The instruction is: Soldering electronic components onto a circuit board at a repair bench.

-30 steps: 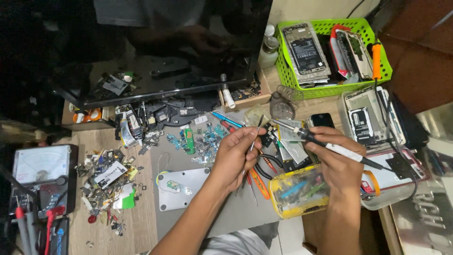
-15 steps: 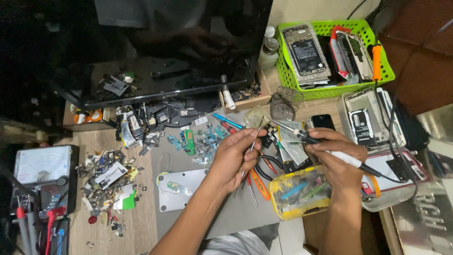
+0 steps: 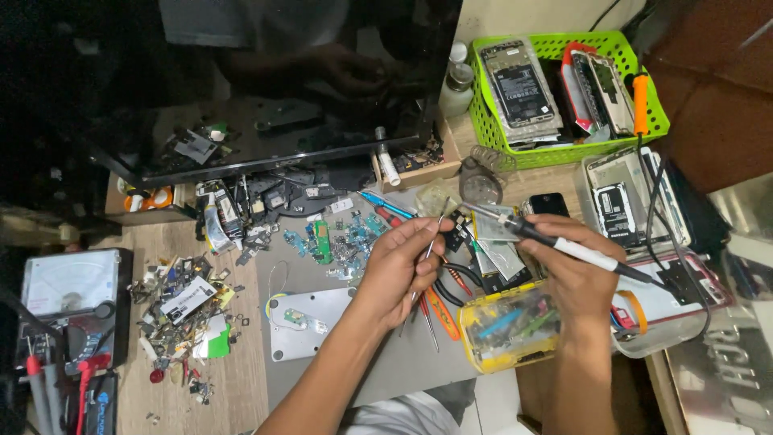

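Note:
My right hand (image 3: 573, 270) grips a black and white soldering iron (image 3: 564, 246), its metal tip pointing left over an opened phone part (image 3: 495, 246) on the grey mat (image 3: 394, 362). My left hand (image 3: 403, 266) pinches metal tweezers (image 3: 435, 234) that reach toward the same part. Both hands hover close together above the mat's right side. The iron's dark cable (image 3: 656, 278) trails off to the right.
A green basket (image 3: 483, 121) with several phones stands at the back right. A yellow-lidded parts box (image 3: 511, 326) sits below my hands. A dark monitor (image 3: 282, 72) fills the back. An analog multimeter (image 3: 68, 294) and loose scrap parts (image 3: 181, 310) lie at left.
Both hands have shifted slightly; the tweezers and the iron's tip sit closer together over the phone part. Everything else on the bench stayed put.

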